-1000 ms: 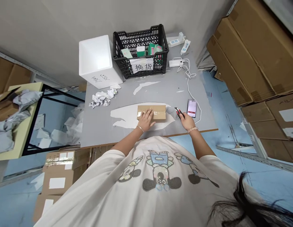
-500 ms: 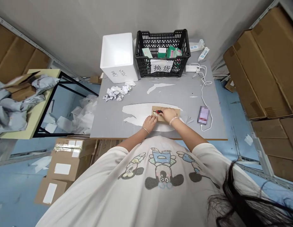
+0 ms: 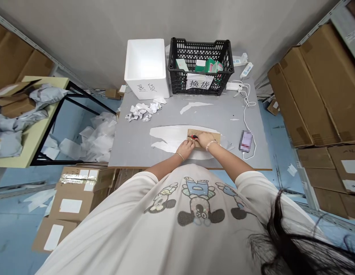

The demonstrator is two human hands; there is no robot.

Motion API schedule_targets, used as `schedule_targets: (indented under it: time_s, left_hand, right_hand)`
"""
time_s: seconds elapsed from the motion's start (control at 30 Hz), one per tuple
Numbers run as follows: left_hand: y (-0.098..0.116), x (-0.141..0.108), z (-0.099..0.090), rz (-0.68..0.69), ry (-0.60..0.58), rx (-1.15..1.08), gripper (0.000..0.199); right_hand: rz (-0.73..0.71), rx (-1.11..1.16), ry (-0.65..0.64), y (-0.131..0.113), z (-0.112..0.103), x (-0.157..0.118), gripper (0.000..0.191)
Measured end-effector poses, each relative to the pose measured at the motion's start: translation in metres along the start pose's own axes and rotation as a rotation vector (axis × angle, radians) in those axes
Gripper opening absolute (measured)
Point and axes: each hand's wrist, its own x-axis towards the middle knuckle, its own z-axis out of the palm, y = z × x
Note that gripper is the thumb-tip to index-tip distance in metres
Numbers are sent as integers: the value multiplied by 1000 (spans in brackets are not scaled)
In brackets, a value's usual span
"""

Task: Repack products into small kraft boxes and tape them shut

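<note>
Cardboard box (image 3: 204, 133): a flat tan kraft carton lying on an irregular white patch (image 3: 166, 138) near the front edge of the grey worktop (image 3: 131, 147), about midway along that edge.

Hands: close together and both on the box. My left hand (image 3: 185, 148) is at the box's near left corner, its fingers curled there, though I can't tell if it is gripping. My right hand (image 3: 205, 139) is closed around a small red-and-black tool (image 3: 192, 136), whose tip lies on the box just beside my left fingers.

Back edge: a white foam box (image 3: 146, 89) with black handwriting on its front stands at this edge. Just beside it is a black plastic crate (image 3: 177, 80) holding green-and-white cartons (image 3: 210, 66), with a white paper sign (image 3: 199, 81) on its front.

Left side: crumpled white paper (image 3: 140, 112) lies on the worktop near the foam box.

Right side: a phone (image 3: 246, 141) with a blurred screen lies near the right edge, beside a white cable (image 3: 246, 110) that runs up to a white charger (image 3: 233, 86).

Around the worktop: brown cardboard cartons (image 3: 315, 95) are stacked on the right, and taped parcels (image 3: 77, 202) are stacked at the front left.
</note>
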Motion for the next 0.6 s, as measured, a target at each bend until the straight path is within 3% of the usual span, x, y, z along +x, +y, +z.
schedule_targets:
  time_s: [0.6]
  left_hand:
    - [5, 1, -1, -22, 21, -5, 47]
  right_hand:
    - [47, -96, -30, 15, 5, -7, 32]
